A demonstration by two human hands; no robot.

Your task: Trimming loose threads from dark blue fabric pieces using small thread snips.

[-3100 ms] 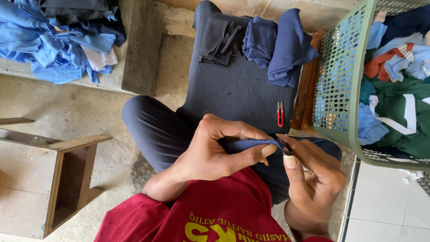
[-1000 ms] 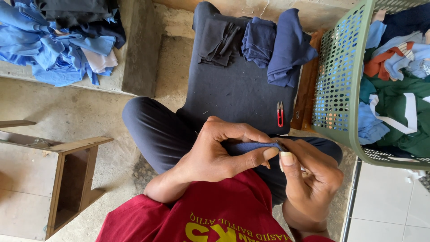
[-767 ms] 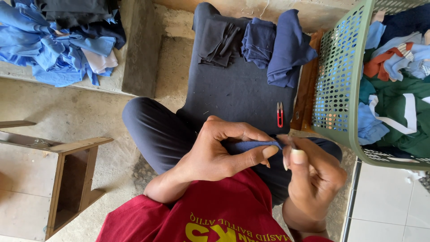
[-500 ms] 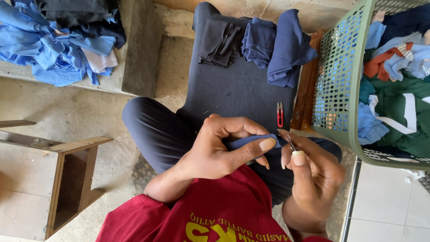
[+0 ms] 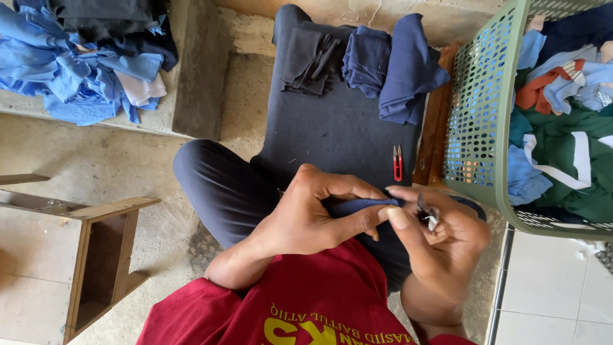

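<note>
Fingers [image 5: 377, 218] of both hands around blue cloth [image 5: 361, 206]

A: Cloth items?
B: Navy strip [image 5: 357, 206], matt knit, pinched in the left hand [image 5: 306, 217]. Folded pieces [image 5: 383, 70], same soft matt cloth. Blue pile [image 5: 76, 64], thinner, creased.
A: Hard goods?
B: Basket [image 5: 479, 108], green plastic, perforated, dull sheen. Snips [image 5: 398, 163], red plastic, metal tips. Stool [image 5: 96, 249], bare rough wood.
A: Surfaces?
B: Floor [image 5: 96, 160], rough concrete. Tiles [image 5: 555, 287], smooth, pale, faintly glossy.
</note>
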